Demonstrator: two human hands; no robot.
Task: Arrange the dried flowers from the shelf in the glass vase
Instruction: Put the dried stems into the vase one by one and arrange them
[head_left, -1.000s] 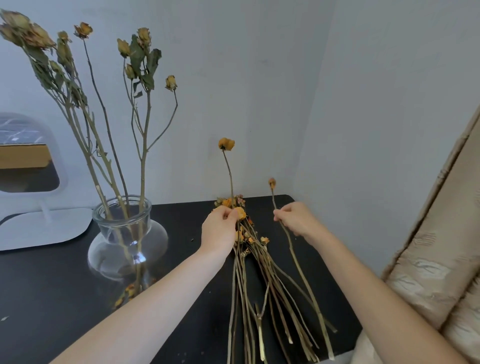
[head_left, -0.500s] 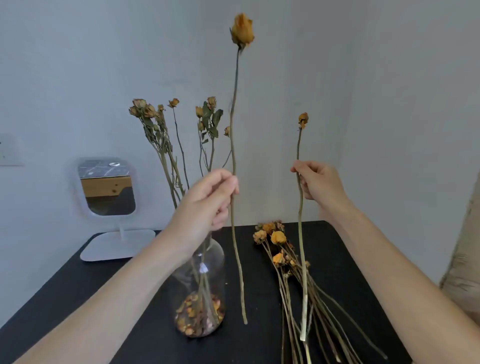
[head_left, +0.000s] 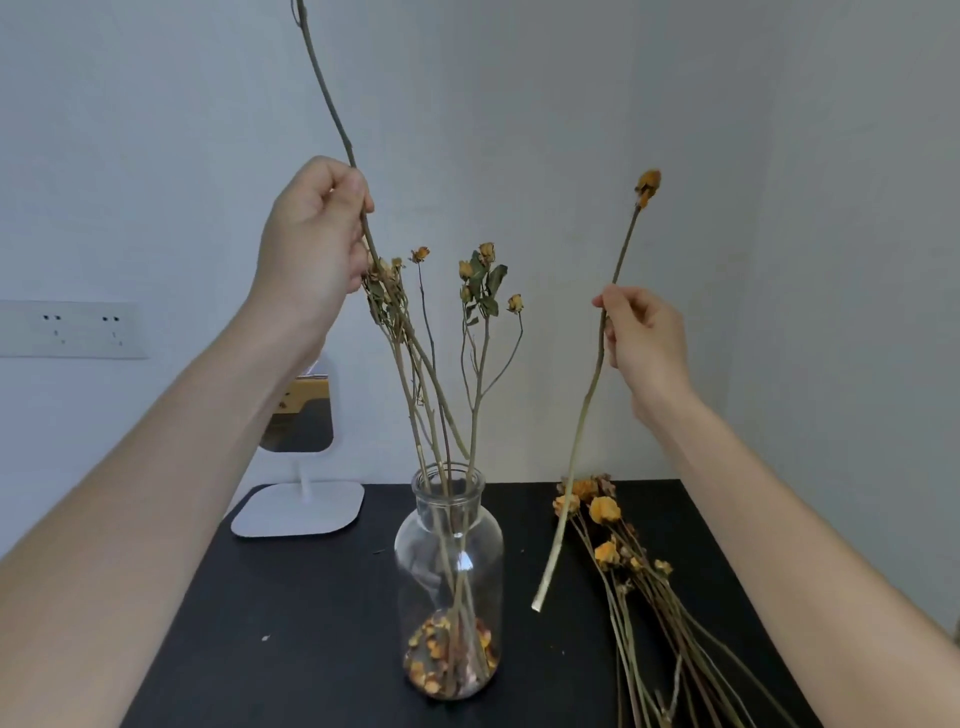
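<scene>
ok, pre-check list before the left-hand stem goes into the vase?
1. Left hand grips long stem: ok.
2. Stem's lower end over glass vase mouth: cannot tell, it merges with the stems already in the vase.
3. Vase upright on the black table: ok.
4. Room in neck: ok, gaps visible.
5. Right hand keeps second stem clear of vase: ok.
6. Long stem's flower head: cannot tell, out of frame.

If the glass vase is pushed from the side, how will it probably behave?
The glass vase looks top-heavy: the tall dried flowers stand far above its narrow neck, so it may tip. Being clear glass, it is probably fragile, and it may slide on the black table.
</scene>
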